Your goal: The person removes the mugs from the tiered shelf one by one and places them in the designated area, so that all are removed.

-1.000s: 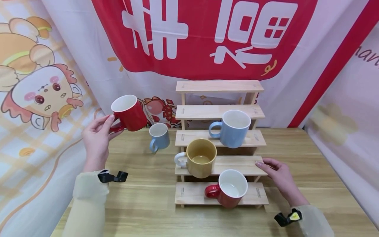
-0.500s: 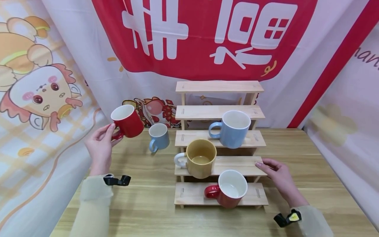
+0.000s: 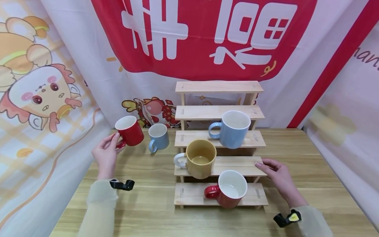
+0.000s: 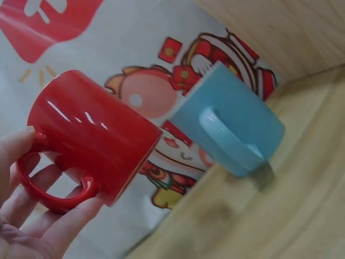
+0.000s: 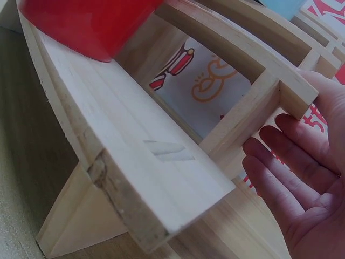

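Observation:
My left hand [image 3: 106, 154] grips a red mug [image 3: 134, 134] by its handle, white inside. In the left wrist view the red mug [image 4: 94, 135] is held in the air, near a small light-blue mug [image 3: 160, 140] that stands on the table. With the thumb on top of the second tier's right end, my right hand [image 3: 276, 174] holds the wooden step rack [image 3: 237, 164]; its other fingers [image 5: 285, 186] extend loosely below the board's end. On the rack stand a red mug [image 3: 229, 197] on the lowest tier, a mustard mug [image 3: 196, 168] on the second, and a larger light-blue mug [image 3: 237, 135] on the third.
The two upper tiers [image 3: 219, 86] of the rack bear no mugs. A wood-grain table [image 3: 154, 210] lies under everything. Printed cloth [image 3: 142, 79] hangs behind, with more cloth along the left and right sides.
My left hand has lowered the red mug and brought it slightly right, closer to the small light-blue mug. The right hand stays at the rack's end, and the other mugs have not moved.

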A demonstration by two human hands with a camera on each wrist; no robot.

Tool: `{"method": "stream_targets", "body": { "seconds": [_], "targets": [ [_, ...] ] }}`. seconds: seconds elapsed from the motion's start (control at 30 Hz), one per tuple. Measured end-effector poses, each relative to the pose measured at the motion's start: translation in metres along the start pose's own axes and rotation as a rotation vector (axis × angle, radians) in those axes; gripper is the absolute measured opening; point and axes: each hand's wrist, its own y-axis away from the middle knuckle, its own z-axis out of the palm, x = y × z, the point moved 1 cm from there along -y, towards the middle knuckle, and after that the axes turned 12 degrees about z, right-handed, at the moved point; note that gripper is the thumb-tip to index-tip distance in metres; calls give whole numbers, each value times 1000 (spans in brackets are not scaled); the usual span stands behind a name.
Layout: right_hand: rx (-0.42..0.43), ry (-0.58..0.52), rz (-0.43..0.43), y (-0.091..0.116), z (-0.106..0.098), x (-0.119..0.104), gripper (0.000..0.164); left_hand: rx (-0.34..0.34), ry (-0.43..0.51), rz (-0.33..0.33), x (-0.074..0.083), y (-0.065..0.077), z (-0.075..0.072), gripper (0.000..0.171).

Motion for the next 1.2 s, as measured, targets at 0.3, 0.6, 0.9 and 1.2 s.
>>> {"method": "stream_targets", "body": {
  "seconds": [0.3,0.6,0.9,1.2],
  "targets": [
    [8,29,15,0,0,-2,56,16,-23,15,-37,4,-2,36],
    [13,25,6,0,0,0,54,16,-100,-12,-62,6,11,36],
    [12,18,8,-1,1,1,54,65,-116,-85,-76,5,14,43],
    [-7,-6,8,-1,1,2,45,92,-126,-74,-83,7,16,44]
  ]
}}
